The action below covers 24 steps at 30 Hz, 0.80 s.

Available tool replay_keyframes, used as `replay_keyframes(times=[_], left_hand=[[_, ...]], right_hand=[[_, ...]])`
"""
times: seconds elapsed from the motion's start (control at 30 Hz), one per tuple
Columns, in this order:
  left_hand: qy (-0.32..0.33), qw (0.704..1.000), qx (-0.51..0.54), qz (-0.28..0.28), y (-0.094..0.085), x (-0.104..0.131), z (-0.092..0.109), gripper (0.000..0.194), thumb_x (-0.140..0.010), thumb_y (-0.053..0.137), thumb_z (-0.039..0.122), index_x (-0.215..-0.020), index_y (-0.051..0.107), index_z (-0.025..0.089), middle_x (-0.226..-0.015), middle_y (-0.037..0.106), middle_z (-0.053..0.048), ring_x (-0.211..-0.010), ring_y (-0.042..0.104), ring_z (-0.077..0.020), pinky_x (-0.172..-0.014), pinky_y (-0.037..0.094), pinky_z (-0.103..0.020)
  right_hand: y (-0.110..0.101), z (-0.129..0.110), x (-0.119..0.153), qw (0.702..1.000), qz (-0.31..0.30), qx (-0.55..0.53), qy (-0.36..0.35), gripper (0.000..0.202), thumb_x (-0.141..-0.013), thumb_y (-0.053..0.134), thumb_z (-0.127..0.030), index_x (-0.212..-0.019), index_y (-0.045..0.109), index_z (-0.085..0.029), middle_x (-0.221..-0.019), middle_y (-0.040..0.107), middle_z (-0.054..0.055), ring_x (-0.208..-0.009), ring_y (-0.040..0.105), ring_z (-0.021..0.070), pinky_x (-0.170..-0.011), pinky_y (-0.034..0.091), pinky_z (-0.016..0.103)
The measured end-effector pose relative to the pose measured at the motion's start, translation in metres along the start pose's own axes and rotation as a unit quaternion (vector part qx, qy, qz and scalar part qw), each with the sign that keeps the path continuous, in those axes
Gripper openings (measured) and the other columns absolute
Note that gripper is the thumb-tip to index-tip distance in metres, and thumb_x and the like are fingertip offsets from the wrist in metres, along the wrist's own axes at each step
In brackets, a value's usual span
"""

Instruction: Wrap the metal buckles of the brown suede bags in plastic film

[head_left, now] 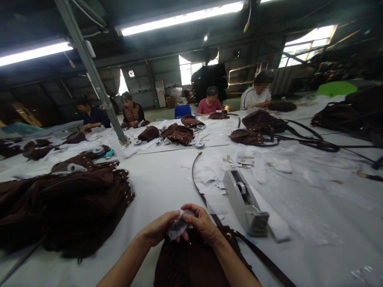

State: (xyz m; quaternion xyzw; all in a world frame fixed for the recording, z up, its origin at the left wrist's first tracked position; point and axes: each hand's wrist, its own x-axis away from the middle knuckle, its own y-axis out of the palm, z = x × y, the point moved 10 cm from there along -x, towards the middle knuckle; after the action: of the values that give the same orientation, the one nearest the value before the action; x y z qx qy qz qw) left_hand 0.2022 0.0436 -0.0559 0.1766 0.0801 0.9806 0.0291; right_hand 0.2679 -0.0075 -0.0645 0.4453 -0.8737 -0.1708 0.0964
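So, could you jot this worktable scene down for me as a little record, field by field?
Left hand: gripping a small pale wrapped item
Right hand: gripping the same item from the other side
Below the hands: brown bag with metal fittings
Beyond the bag, to the right: grey tape dispenser, with paper scraps near it
Left side: heap of brown bags
Far side: four other people
Surface: white table
Unclear: what the wrapping contains

Bag factory workshop: long white worktable (161,171), piled brown bags (86,211), several workers (209,106), fluorescent tubes (182,19).
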Motion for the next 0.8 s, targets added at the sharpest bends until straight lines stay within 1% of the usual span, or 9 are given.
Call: replay_keyframes(times=[0.07, 0.13, 0.23, 0.3, 0.5, 0.57, 0.67, 0.8], left_hand=[[-0.004, 1.000, -0.002, 0.008, -0.001, -0.002, -0.001, 0.051, -0.082, 0.050, 0.057, -0.092, 0.066, 0.009, -0.066, 0.070, -0.010, -0.045, 0.052, -0.0110, -0.044, 0.031, -0.020], [-0.005, 1.000, -0.006, 0.016, -0.002, -0.004, -0.002, 0.049, -0.079, 0.057, 0.056, -0.090, 0.067, 0.009, -0.062, 0.069, -0.008, -0.042, 0.049, -0.0093, -0.042, 0.028, -0.020], [-0.001, 1.000, -0.011, 0.025, -0.003, -0.006, -0.001, 0.049, -0.077, 0.058, 0.058, -0.083, 0.066, 0.009, -0.058, 0.068, -0.006, -0.040, 0.044, -0.0076, -0.041, 0.023, -0.019], [0.000, 0.999, -0.015, 0.030, -0.002, -0.006, 0.000, 0.050, -0.076, 0.058, 0.059, -0.080, 0.065, 0.010, -0.057, 0.068, -0.005, -0.039, 0.043, -0.0074, -0.040, 0.022, -0.019], [-0.012, 0.998, -0.028, 0.054, -0.002, -0.003, 0.000, 0.048, -0.075, 0.056, 0.058, -0.075, 0.063, 0.010, -0.056, 0.068, -0.006, -0.039, 0.043, -0.0076, -0.040, 0.023, -0.019], [-0.024, 0.997, -0.031, 0.065, -0.003, -0.005, -0.003, 0.047, -0.076, 0.053, 0.056, -0.075, 0.063, 0.010, -0.055, 0.067, -0.005, -0.038, 0.042, -0.0079, -0.040, 0.023, -0.019], [-0.057, 0.995, -0.033, 0.080, -0.006, -0.010, -0.011, 0.045, -0.076, 0.044, 0.050, -0.071, 0.063, 0.010, -0.052, 0.066, -0.006, -0.037, 0.041, -0.0084, -0.038, 0.023, -0.019], [-0.122, 0.990, -0.027, 0.071, -0.006, -0.018, -0.022, 0.045, -0.070, 0.040, 0.049, -0.066, 0.062, 0.010, -0.049, 0.063, -0.006, -0.034, 0.041, -0.0095, -0.034, 0.021, -0.020]], right_hand=[[-0.001, 0.000, 0.000, 1.000, 0.002, 0.001, -0.004, 0.038, -0.066, 0.078, -0.036, -0.095, 0.064, -0.016, -0.068, 0.058, -0.003, -0.062, 0.049, 0.0103, -0.060, 0.037, 0.023], [-0.001, -0.001, 0.000, 1.000, 0.005, 0.002, -0.009, 0.038, -0.067, 0.077, -0.038, -0.095, 0.064, -0.016, -0.069, 0.059, -0.003, -0.062, 0.049, 0.0105, -0.061, 0.037, 0.023], [-0.002, -0.002, -0.001, 1.000, 0.015, 0.004, -0.018, 0.037, -0.074, 0.068, -0.048, -0.093, 0.063, -0.016, -0.068, 0.059, -0.002, -0.059, 0.048, 0.0102, -0.059, 0.037, 0.023], [-0.003, -0.003, -0.001, 0.999, 0.025, 0.009, -0.023, 0.037, -0.077, 0.063, -0.051, -0.088, 0.063, -0.016, -0.065, 0.057, -0.003, -0.055, 0.046, 0.0091, -0.055, 0.036, 0.023], [-0.002, -0.007, -0.002, 0.997, 0.041, 0.042, -0.042, 0.028, -0.074, 0.067, -0.044, -0.078, 0.065, -0.016, -0.061, 0.054, -0.005, -0.054, 0.043, 0.0082, -0.053, 0.034, 0.021], [-0.004, -0.008, -0.002, 0.996, 0.049, 0.051, -0.051, 0.026, -0.074, 0.067, -0.042, -0.079, 0.065, -0.016, -0.064, 0.055, -0.004, -0.057, 0.044, 0.0087, -0.055, 0.035, 0.021], [-0.007, -0.009, -0.001, 0.994, 0.062, 0.059, -0.063, 0.025, -0.074, 0.066, -0.040, -0.084, 0.064, -0.017, -0.065, 0.054, -0.005, -0.058, 0.045, 0.0090, -0.056, 0.036, 0.021], [-0.009, -0.010, 0.001, 0.993, 0.064, 0.066, -0.071, 0.025, -0.076, 0.064, -0.038, -0.090, 0.062, -0.018, -0.062, 0.053, -0.006, -0.057, 0.045, 0.0093, -0.055, 0.035, 0.022]])
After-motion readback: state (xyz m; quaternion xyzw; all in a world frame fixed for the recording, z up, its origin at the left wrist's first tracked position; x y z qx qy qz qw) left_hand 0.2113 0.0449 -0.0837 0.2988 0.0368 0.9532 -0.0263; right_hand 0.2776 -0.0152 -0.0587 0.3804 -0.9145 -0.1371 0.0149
